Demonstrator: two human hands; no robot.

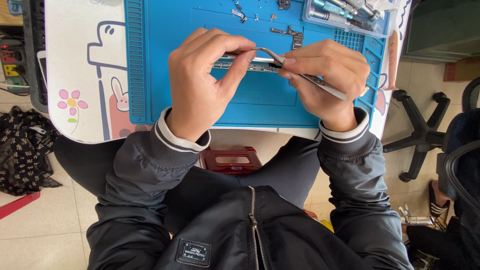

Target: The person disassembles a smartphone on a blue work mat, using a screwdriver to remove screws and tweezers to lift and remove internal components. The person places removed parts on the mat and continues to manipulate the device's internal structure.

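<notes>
Blue repair mat (165, 60) on a cartoon-printed table (85, 75), two hands at work above it
Left hand (200, 85) pinches a slim metal phone frame (240, 64) by its end; right hand (325, 75) grips curved tweezers (300, 75), tips meeting the frame just beside the left fingertips; a clear tool tray (345, 15) sits beyond the right hand

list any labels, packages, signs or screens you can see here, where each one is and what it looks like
Jacket label: bottom centre, on the black jacket's front beside the zip; small black rectangle with pale print.
Clear plastic box: top right, on the blue mat; shallow, see-through, holding metal tools.
No signs or screens show.
</notes>
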